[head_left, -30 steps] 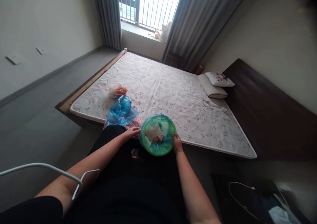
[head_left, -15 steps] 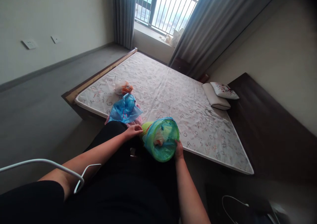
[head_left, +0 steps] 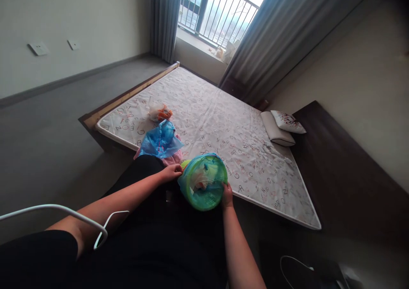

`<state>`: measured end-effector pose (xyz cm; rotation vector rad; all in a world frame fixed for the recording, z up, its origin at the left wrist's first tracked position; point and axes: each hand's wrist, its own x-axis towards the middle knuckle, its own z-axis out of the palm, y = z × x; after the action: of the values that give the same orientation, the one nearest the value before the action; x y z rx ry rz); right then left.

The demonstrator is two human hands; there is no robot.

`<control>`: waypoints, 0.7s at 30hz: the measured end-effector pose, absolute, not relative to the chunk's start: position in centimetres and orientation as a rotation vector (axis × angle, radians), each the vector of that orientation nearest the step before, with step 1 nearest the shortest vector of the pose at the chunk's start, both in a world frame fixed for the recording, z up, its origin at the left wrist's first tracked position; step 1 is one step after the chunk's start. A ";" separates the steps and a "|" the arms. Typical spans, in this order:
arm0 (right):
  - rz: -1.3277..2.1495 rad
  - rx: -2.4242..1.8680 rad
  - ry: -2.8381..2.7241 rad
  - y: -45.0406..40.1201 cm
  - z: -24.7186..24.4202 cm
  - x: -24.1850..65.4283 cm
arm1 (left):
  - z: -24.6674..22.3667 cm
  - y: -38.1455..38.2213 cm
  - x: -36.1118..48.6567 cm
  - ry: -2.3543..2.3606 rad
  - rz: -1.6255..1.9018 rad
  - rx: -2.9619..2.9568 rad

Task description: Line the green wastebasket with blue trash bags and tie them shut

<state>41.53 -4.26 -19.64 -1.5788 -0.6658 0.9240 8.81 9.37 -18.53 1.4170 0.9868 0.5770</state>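
- Green mesh basket (head_left: 203, 182), round, its open mouth tipped toward the camera, held over the person's black clothing (head_left: 143, 238), just beside the mattress edge;
- white cloth (head_left: 198, 180) bunched inside the basket;
- right hand (head_left: 227, 195) closed firmly on the basket's lower rim;
- left hand (head_left: 171, 172) half curled at the basket's side, next to a yellow-green rounded thing (head_left: 185, 164); cannot tell if it has hold of anything;
- white metal rod (head_left: 54, 208) at lower left, near the left arm;
- blue plastic bag (head_left: 159, 140) lying over pink cloth (head_left: 172, 156) on the letter-printed mattress (head_left: 204, 110); white-and-orange bag (head_left: 159, 112) just beyond;
- white pillow (head_left: 277, 129) and patterned cushion (head_left: 287, 122) at the mattress's far side;
- grey curtain (head_left: 287, 37) beside the balcony railing (head_left: 220, 16).
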 end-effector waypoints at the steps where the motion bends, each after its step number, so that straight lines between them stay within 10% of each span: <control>1: 0.912 -1.601 -0.669 -4.3 -19.6 41.4 | -18.6 9.4 8.8 0.995 0.590 1.413; 21: 0.469 -1.929 -0.718 -3.9 -17.3 37.4 | -13.2 2.5 9.1 0.891 0.850 1.524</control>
<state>37.42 -3.90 -17.30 -1.9286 -0.7176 0.4692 9.12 2.46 -13.21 1.5243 0.8907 0.8498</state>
